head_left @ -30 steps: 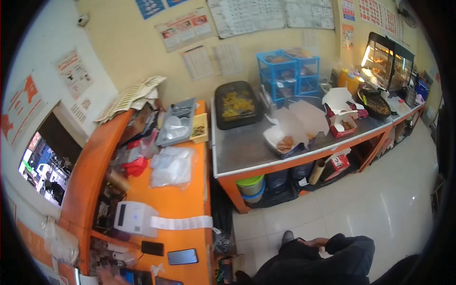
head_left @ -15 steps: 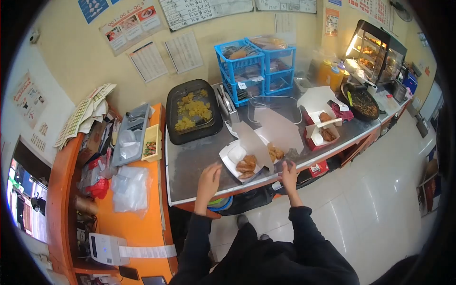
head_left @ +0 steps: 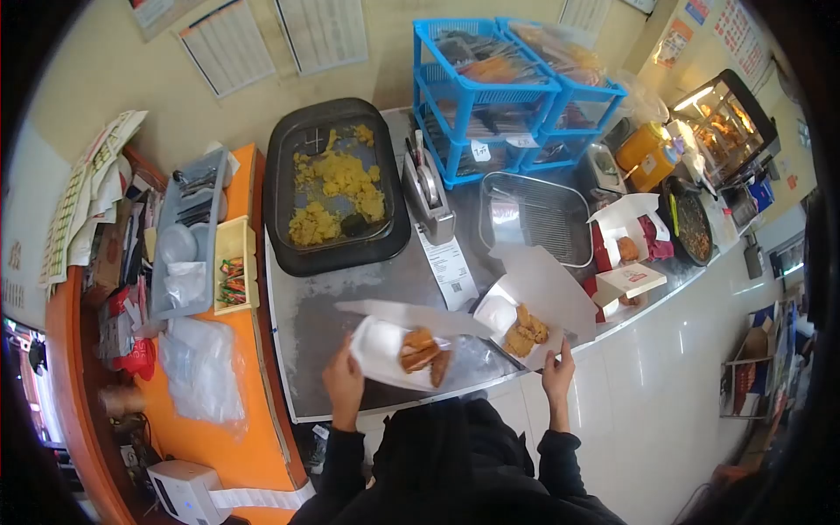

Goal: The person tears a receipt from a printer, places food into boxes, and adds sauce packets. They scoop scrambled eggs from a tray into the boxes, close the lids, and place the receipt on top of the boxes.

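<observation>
Both hands have closed on the two open boxes at the front edge of the counter (head_left: 306, 306). Left hand (head_left: 343, 382) grips the left box (head_left: 374, 343) by its near rim; right hand (head_left: 557, 378) pinches the right box (head_left: 499, 311) at its corner. Probably best held level, so the chicken (head_left: 420, 352) stays put. White card, lids up, brown fried pieces inside.

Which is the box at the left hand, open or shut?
Open: the box has its lid laid back, fried pieces uncovered; left hand holds its edge.
</observation>
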Tool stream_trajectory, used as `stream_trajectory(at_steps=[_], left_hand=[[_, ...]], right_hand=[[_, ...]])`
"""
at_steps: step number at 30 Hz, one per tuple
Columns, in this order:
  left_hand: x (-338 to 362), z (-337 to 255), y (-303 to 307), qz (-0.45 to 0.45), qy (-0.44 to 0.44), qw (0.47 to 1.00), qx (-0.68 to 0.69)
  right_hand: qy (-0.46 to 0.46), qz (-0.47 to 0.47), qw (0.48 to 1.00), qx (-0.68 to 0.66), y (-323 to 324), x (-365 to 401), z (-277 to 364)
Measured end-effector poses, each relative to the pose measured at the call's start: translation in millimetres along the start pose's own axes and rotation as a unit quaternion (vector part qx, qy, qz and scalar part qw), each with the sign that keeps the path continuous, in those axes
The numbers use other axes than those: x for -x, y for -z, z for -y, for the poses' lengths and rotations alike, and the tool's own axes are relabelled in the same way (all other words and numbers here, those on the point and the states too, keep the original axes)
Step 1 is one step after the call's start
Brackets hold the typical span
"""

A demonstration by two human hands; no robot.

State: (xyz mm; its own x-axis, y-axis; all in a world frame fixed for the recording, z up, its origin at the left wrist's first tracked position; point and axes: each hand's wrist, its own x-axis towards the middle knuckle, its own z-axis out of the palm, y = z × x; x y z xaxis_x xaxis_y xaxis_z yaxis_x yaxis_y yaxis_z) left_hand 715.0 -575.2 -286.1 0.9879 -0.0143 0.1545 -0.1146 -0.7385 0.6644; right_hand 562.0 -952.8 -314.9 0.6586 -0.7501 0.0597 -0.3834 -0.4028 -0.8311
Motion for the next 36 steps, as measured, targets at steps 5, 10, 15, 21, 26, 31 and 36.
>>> stream_trajectory(at_steps=[5,10,15,21,26,31,36], left_hand=[[7,37,34,-0.058,0.043,0.996,-0.053],[15,32,33,-0.074,0.018,0.992,-0.099],[21,13,26,-0.096,0.053,0.989,-0.096],[29,13,17,-0.117,0.055,0.987,-0.100],[26,7,14,-0.134,0.087,0.984,-0.075],[30,6,11,-0.103,0.128,0.981,-0.101],[37,-11,11,-0.107,0.114,0.982,-0.106]], right_hand=[[-0.041,0.090,0.995,0.022,6,-3,11],[0.027,0.138,0.990,0.029,-23,-7,28],[0.068,0.283,0.952,0.092,-45,-40,79],[0.192,0.168,0.967,0.001,29,-194,239],[0.453,-0.074,0.887,0.051,33,-381,308],[0.539,0.031,0.813,0.218,26,-479,307],[0.483,0.063,0.860,0.152,30,-493,319]])
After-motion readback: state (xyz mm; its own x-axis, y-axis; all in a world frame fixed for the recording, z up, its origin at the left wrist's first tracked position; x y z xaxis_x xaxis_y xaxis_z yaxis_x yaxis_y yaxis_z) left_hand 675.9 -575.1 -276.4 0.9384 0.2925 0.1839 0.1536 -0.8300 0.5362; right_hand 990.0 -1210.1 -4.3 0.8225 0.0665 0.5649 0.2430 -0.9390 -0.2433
